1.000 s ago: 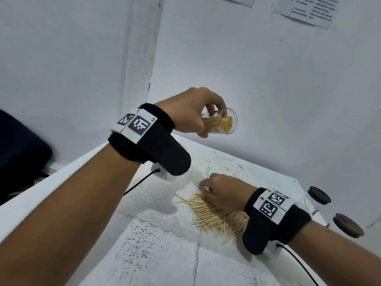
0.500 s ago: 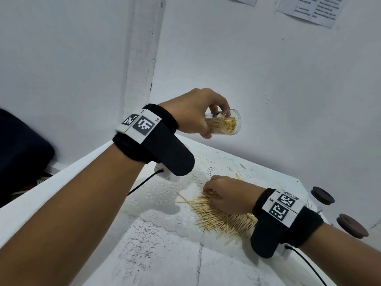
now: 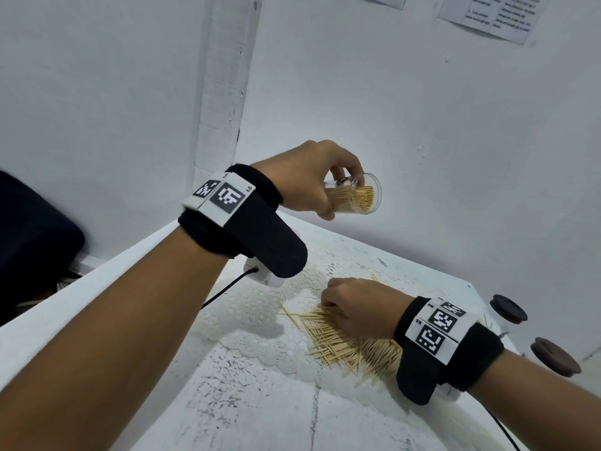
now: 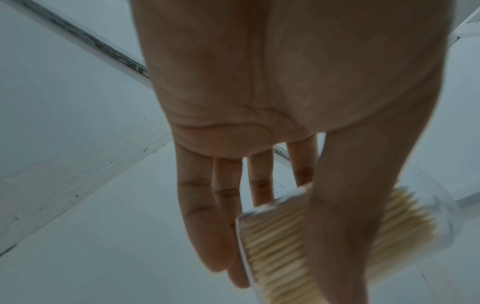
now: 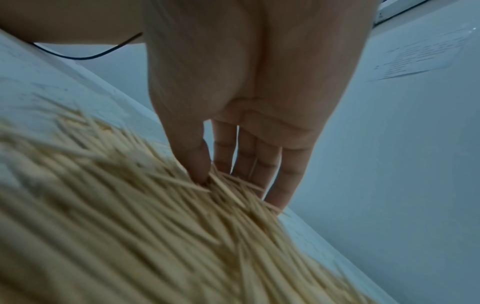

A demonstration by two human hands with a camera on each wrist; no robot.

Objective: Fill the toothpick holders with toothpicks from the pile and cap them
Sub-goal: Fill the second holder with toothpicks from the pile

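One white, scuffed tabletop carries a loose pile of pale wooden toothpicks. My right hand rests on that pile, thumb and fingertips pinching a few sticks. My left hand holds a clear plastic toothpick holder tilted above the tabletop, nearly full, thumb and fingers curled around it. Two brown round caps sit at the right edge.

Clear toothpick holder up in the air, tipped on its side, open mouth facing right, packed with pale toothpicks. Down on the white table, the toothpick pile sprawls loose, sticks mostly running one way. Two dark brown caps at far right.
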